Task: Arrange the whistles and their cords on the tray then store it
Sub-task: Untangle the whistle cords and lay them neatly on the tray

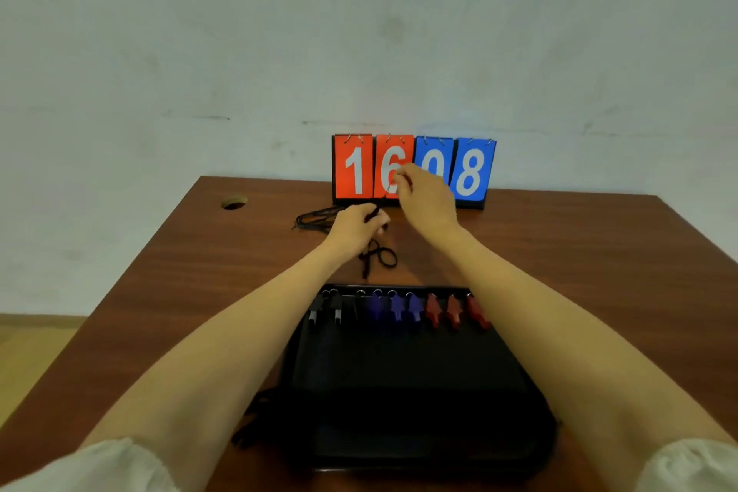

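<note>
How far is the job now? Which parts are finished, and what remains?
Done: the whistles, black, blue and red, lie in a row along the far edge of the tray. In hand: the left hand and right hand stretch one black cord between them. Left: a loose bundle of cords on the table, then storing the tray.

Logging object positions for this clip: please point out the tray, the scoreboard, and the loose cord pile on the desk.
tray (399,391), head view, bare dark floor of the tray.
scoreboard (471,176), head view, blue card showing 8.
loose cord pile (315,216), head view, middle of the black strands left of the left hand.
</note>
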A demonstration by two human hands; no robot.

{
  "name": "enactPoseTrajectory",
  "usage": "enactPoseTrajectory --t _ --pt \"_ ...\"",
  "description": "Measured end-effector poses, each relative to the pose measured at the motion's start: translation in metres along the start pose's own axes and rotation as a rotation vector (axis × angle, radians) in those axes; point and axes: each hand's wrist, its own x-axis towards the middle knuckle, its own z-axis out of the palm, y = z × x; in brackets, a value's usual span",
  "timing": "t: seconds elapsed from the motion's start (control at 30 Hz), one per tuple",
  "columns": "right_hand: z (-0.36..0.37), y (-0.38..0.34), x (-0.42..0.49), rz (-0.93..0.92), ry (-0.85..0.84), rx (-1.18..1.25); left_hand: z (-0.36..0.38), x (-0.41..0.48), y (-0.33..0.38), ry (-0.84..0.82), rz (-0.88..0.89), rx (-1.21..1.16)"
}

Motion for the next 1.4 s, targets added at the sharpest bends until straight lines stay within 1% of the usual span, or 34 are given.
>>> enactPoseTrajectory --t 0.07,0.17,0.33,0.47,0.53,0.63,0.67,0.73,0.87,0.93,1.07,1.23,1.4 --pt "-0.027 0.003 0.003 0.057 0.109 -0.024 -0.005 -0.004 0.007 0.056 0.013 0.061" --pt "-0.070 0.016 0.006 0.155 0.208 -0.067 -0.023 -0.012 0.015 0.177 0.017 0.143" --pt "-0.124 0.027 -0.004 0.169 0.319 -0.077 -0.059 -0.025 0.041 0.284 0.107 0.262" --pt "-0.151 0.024 -0.020 0.186 0.396 -0.042 -0.078 -0.041 0.068 0.336 0.221 0.433" --pt "-0.161 0.025 -0.027 0.243 0.413 0.061 -0.085 -0.053 0.073 0.358 0.260 0.508" --pt "-0.173 0.029 -0.038 0.407 0.442 0.368 -0.093 -0.068 0.069 0.361 0.256 0.598" --pt "-0.176 0.029 -0.044 0.465 0.440 0.435 -0.093 -0.073 0.065 0.352 0.241 0.633" --pt "-0.178 0.035 -0.056 0.523 0.409 0.435 -0.092 -0.084 0.057 0.329 0.208 0.703" --pt "-0.178 0.050 -0.090 0.545 0.281 0.193 -0.081 -0.110 0.034 0.227 0.116 0.831" --pt "-0.176 0.059 -0.109 0.569 0.206 0.086 -0.075 -0.123 0.020 0.190 0.066 0.813" --pt "-0.171 0.076 -0.147 0.626 0.082 -0.014 -0.063 -0.148 -0.002 0.188 -0.007 0.768" --pt "-0.157 0.088 -0.192 0.629 -0.024 -0.118 -0.050 -0.178 -0.024 0.146 -0.061 0.820" --pt "-0.144 0.096 -0.229 0.666 -0.116 -0.172 -0.032 -0.199 -0.047 0.035 -0.168 0.883"
